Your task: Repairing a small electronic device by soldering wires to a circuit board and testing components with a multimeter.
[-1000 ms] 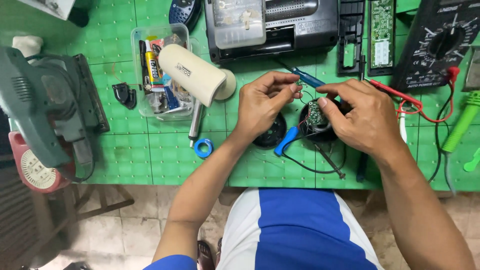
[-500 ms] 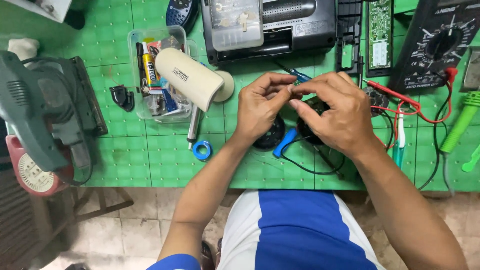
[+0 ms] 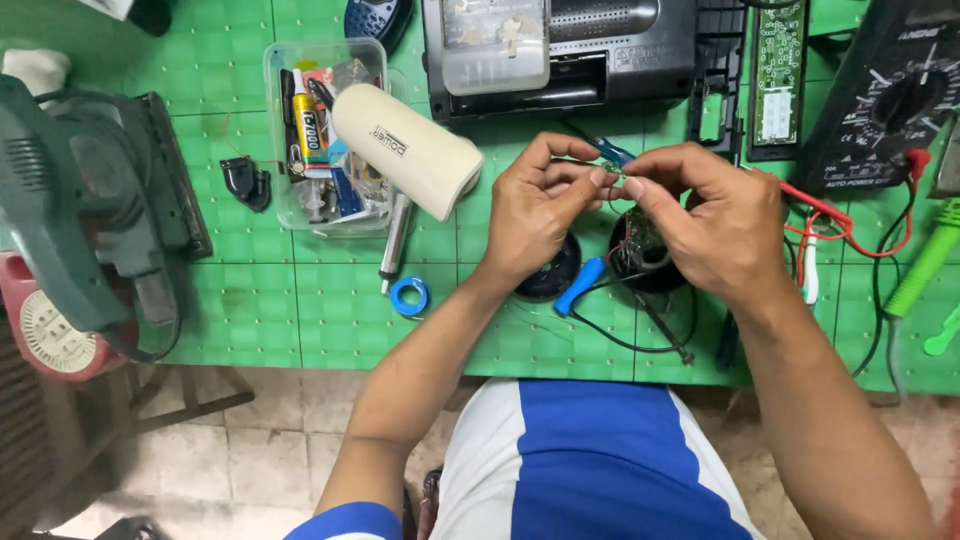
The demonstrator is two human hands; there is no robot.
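Observation:
My left hand [image 3: 535,210] and my right hand [image 3: 712,220] meet fingertip to fingertip above the green mat [image 3: 300,320], pinching a tiny part with thin wires between them; what it is stays too small to tell. Under the hands lies a round black piece with a small circuit board [image 3: 640,255] and red wires. A black round speaker part [image 3: 555,280] and a blue-handled tool [image 3: 580,285] lie just below my left hand.
A clear plastic box [image 3: 330,130] of small tools and glue has a cream cylinder [image 3: 405,150] lying across it. A black radio [image 3: 560,45] sits at the back, a multimeter [image 3: 890,90] with red leads right, a green power tool [image 3: 90,200] left, blue tape roll [image 3: 408,296].
My right hand has lifted off the round black piece and come up to meet my left hand's fingertips. The left hand has barely moved.

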